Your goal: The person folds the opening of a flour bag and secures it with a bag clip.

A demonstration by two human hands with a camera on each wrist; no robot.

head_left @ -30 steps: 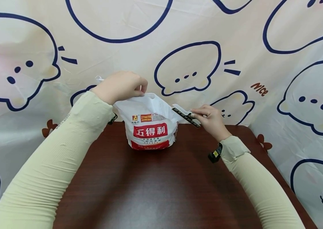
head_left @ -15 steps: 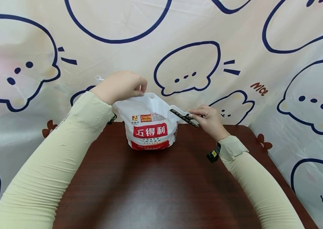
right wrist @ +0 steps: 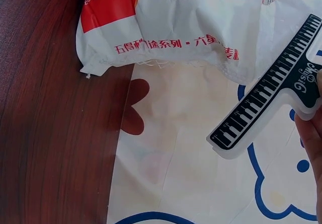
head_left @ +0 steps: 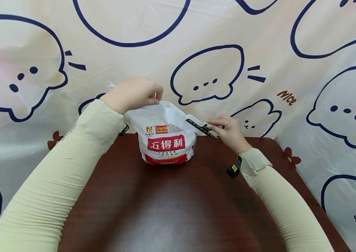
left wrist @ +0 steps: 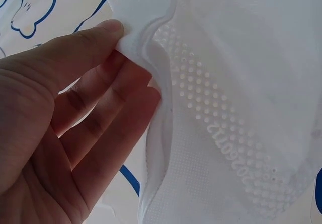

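White plastic bag with red label stands at back of dark wood bench; left hand pinches its top edge, right hand grips a black-and-white clip just beside it. Left wrist: fingertips pinch embossed bag rim; contents hidden. Right wrist: clip off bag's corner, not touching.
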